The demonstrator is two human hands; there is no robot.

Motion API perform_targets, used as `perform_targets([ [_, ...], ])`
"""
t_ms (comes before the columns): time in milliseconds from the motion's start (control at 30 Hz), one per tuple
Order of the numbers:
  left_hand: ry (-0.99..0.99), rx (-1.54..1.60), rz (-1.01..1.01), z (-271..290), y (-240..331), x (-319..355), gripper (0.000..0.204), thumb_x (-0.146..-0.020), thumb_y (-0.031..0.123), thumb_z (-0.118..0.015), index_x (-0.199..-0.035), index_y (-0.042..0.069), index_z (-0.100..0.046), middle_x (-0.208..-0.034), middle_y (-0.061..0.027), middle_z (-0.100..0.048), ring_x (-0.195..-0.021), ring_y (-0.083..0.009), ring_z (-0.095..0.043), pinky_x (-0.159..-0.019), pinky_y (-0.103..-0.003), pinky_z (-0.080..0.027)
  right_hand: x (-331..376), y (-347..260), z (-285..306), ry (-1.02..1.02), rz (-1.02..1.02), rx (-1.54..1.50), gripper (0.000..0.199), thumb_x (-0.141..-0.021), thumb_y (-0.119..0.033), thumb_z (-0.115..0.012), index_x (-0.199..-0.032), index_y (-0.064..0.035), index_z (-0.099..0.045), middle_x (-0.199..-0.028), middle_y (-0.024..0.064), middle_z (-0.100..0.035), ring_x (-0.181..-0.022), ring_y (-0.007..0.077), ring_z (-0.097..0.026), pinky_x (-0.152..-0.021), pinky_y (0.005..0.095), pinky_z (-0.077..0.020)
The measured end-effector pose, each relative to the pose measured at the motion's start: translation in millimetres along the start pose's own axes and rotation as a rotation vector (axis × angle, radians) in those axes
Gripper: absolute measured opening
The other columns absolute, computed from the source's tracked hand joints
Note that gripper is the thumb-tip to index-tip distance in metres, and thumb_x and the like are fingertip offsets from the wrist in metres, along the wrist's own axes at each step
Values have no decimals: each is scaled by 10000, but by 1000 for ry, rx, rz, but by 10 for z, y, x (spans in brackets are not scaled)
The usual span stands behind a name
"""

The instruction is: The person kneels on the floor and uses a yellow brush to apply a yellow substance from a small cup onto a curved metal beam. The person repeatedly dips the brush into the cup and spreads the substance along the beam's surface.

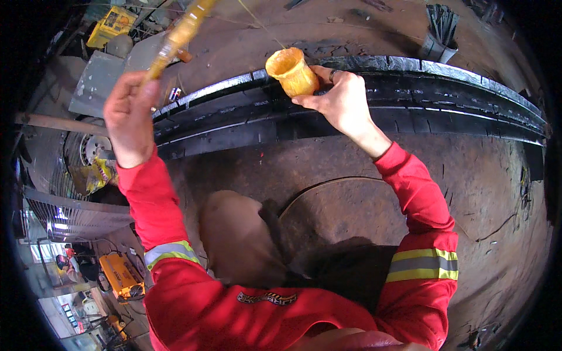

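My left hand point(130, 111) is raised at the upper left, closed round the lower end of a long yellow stick-like thing point(182, 32). Motion smears it, its top leaves the picture, and its exact kind is unclear. On the other side, my right hand point(345, 99) grips a small yellow cup point(297, 75) with a flared, uneven rim, fingers and thumb around its side. The cup leans a little to the left, and its bottom is partly hidden by the fingers. A thin yellow line point(260, 23) slants down from the top edge to the cup's rim.
Long black metal beams point(421, 96) run across beyond my hands. A bucket of metal strips point(440, 44) stands far right. At left are a grey plate point(99, 82), a wheel point(93, 147) and an orange machine point(121, 275). A cable point(328, 182) curves over the floor; another person point(73, 263) is lower left.
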State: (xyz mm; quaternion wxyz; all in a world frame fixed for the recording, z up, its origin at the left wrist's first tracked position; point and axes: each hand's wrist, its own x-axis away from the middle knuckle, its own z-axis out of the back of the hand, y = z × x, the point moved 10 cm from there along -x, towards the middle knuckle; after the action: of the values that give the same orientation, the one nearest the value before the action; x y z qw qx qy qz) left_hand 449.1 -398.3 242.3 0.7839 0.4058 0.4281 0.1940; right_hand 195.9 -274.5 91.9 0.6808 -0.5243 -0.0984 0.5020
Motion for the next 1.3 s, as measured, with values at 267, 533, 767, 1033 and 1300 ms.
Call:
perform_targets([
  [267, -70, -329, 94, -144, -456, 413, 181, -800, 118, -742, -875, -14, -642, -782, 12, -596, -739, -59, -525, -665, -215, -407, 110, -247, 1, -11, 4, -193, 590, -607, -253, -864, -1085, 28, -663, -818, 154, -705, -724, 126, -679, -723, 260, -528],
  [533, 208, -249, -50, 528, -153, 341, 146, -826, 90, -721, -904, -9, -648, -758, 21, -600, -696, -42, -518, -641, -193, -403, 137, -397, -271, -88, -18, -229, 547, -626, -204, -856, -1078, 36, -662, -879, 124, -715, -780, 92, -661, -750, 254, -519],
  [767, 348, -312, -222, 1152, 481, 185, 177, -847, 101, -708, -962, -16, -641, -805, 2, -639, -728, -33, -540, -658, -178, -416, 291, -511, -892, -227, -20, -306, 597, -611, -179, -862, -1115, 52, -641, -955, 123, -712, -850, 115, -661, -802, 269, -510],
  [1033, 365, -367, -347, 1346, 932, 63, 209, -838, 128, -717, -981, -9, -651, -779, -3, -640, -690, -38, -532, -644, -180, -410, 193, -670, -1168, -258, 49, -266, 558, -620, -167, -863, -1094, 41, -654, -945, 108, -714, -834, 113, -665, -804, 267, -521],
  [1300, 284, -520, -106, 1287, -176, 730, 202, -819, 46, -713, -1001, -13, -649, -853, -11, -646, -792, -58, -561, -733, -205, -439, -65, -181, -650, -76, 38, -298, 454, -697, -157, -836, -1073, 36, -668, -953, 80, -709, -860, 80, -645, -816, 243, -508],
])
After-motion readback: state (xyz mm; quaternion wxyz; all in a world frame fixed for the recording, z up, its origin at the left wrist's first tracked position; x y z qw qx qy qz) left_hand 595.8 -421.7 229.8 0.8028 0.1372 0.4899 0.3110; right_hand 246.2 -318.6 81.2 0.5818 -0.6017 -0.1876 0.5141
